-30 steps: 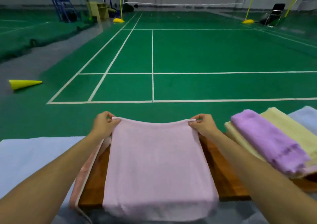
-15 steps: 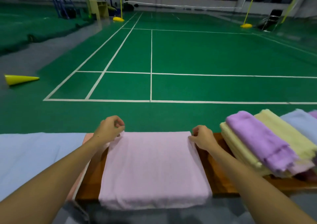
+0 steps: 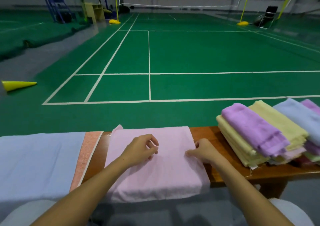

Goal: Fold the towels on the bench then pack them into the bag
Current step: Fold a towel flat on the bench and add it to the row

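A soft pink towel [image 3: 155,167], folded square, lies across the wooden bench [image 3: 225,165]; the left hand [image 3: 140,149] rests on it, fingers loosely curled; the right hand [image 3: 202,152] pinches its right edge; fluffy folded towels [image 3: 259,135] pile at the bench's right end.

No text, label, brand, number or sign is showing legibly anywhere in the head view.
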A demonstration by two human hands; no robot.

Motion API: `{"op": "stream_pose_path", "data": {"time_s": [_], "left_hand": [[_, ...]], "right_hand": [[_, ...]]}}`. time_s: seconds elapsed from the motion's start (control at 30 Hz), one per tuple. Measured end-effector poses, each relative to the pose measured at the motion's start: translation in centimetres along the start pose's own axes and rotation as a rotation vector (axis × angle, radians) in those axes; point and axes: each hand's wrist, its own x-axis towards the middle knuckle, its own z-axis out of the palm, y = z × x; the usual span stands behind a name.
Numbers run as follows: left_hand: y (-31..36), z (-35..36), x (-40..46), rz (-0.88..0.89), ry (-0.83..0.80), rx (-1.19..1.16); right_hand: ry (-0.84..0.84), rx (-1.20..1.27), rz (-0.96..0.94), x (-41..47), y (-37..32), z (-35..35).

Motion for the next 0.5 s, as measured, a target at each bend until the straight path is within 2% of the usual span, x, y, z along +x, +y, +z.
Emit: {"op": "stream_pose_path", "data": {"time_s": [0.1, 0.23, 0.33, 0.5], "left_hand": [[1.1, 1.4, 1.2, 0.052, -0.062, 0.05], [2.9, 2.8, 2.6, 0.148, -0.12, 0.3], [3.8, 3.3, 3.3, 0.223, -0.227, 0.406], [4.4, 3.0, 3.8, 0.235, -0.442, 0.331]], "right_hand": [[-0.012, 0.031, -0.069, -0.6, -0.3, 0.5], [-0.052, 0.038, -0.209, -0.8, -0.5, 1.4], [-0.133, 0.063, -0.355, -1.1, -0.4, 2.0], [-0.157, 0.212, -0.514, -1.7, 0.1, 1.7]]}}
